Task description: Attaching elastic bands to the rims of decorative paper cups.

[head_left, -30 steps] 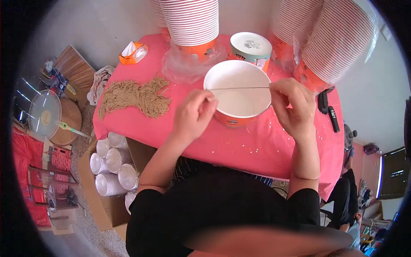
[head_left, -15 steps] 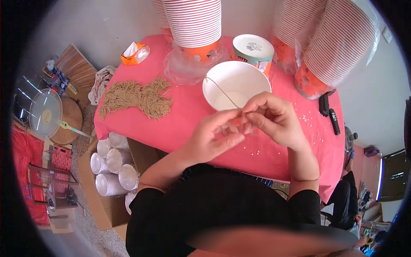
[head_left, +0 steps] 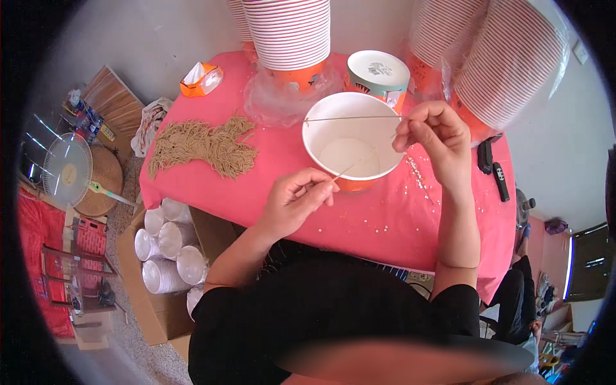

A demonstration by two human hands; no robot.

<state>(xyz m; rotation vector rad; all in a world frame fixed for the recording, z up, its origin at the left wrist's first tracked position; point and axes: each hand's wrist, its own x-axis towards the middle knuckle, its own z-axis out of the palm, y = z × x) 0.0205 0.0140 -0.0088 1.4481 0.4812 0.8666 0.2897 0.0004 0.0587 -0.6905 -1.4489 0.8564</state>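
A white-lined paper bucket (head_left: 321, 138) stands on the pink-covered table, its orange outside showing at the bottom. From its left rim a tan cord (head_left: 353, 119) runs taut across the opening. My right hand (head_left: 436, 135), by the right rim, is closed on this cord in a pinch. Low at the front rim, my left hand (head_left: 298, 200) pinches a thin tan cord end that sticks up past the fingertips. Whether both hands hold the same cord I cannot tell. A heap of cut tan cords (head_left: 202, 146) lies to the left of the bucket.
Tall bucket stacks (head_left: 289, 35) and bagged stacks (head_left: 510, 61) stand behind. Near them are a lidded bucket (head_left: 378, 69) and an orange packet (head_left: 201, 81). Small white bits (head_left: 417, 170) and a black remote (head_left: 501, 182) lie right. A carton (head_left: 144, 311) holds white cups (head_left: 172, 240).
My hands were together in front of the bucket and have moved apart. The right rose to the right rim, drawing the cord straight; the left moved left, with a cord end pinched.
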